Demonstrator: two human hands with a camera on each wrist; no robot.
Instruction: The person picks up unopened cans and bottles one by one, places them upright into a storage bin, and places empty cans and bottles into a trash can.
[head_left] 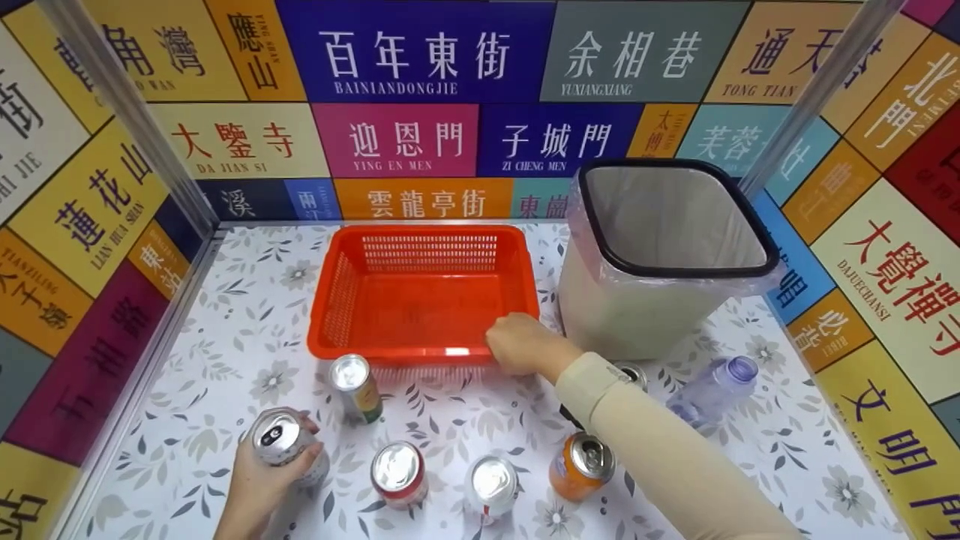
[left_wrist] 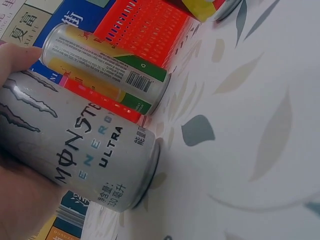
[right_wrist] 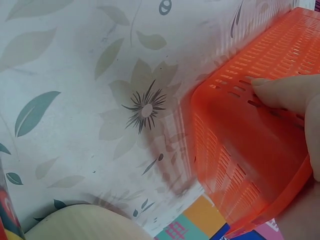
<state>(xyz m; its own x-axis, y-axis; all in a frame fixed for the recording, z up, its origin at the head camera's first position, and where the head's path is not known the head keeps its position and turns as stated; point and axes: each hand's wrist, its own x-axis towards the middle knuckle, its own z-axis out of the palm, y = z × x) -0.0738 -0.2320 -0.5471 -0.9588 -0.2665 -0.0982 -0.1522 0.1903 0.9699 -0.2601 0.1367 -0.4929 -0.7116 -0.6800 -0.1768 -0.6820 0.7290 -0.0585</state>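
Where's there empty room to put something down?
Left of the red basket, up to the sign-covered wall, the table is bare; the basket's inside is too. Nearer the camera it's crowded: cans, the left hand and the right arm.

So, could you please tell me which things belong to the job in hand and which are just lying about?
Job, it seems (both gripped): silver Monster can; red basket.

Probably idle: bin; bottle; yellow-green can; red can; white can; orange can; half-hidden can.
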